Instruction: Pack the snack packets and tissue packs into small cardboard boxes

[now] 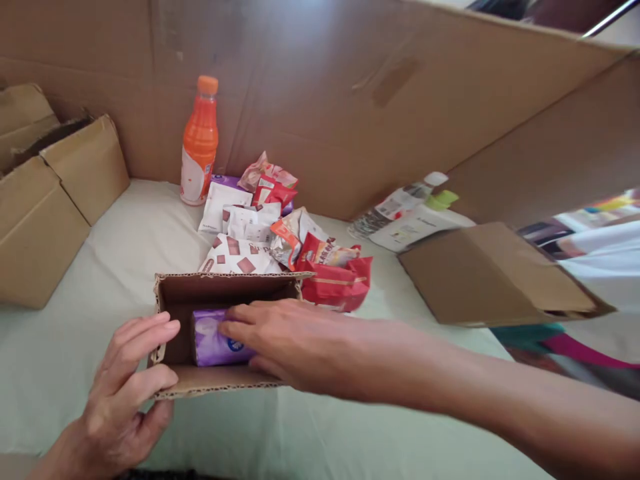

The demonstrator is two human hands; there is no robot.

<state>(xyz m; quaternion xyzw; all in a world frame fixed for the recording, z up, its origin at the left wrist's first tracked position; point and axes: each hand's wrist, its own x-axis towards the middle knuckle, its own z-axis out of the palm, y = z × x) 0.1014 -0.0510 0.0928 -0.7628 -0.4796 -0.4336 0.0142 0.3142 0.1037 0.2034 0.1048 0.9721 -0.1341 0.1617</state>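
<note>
A small open cardboard box sits on the pale green cloth near me. Inside it lies a purple packet. My right hand reaches into the box, its fingers laid over and around the purple packet. My left hand grips the box's left front corner, thumb and fingers curled on the wall. Just behind the box lies a pile of snack packets, white, red and pink.
An orange drink bottle stands upright at the back. Two bottles lie on their sides at right, next to a flat cardboard box. Cardboard boxes sit at left. Tall cardboard walls enclose the back.
</note>
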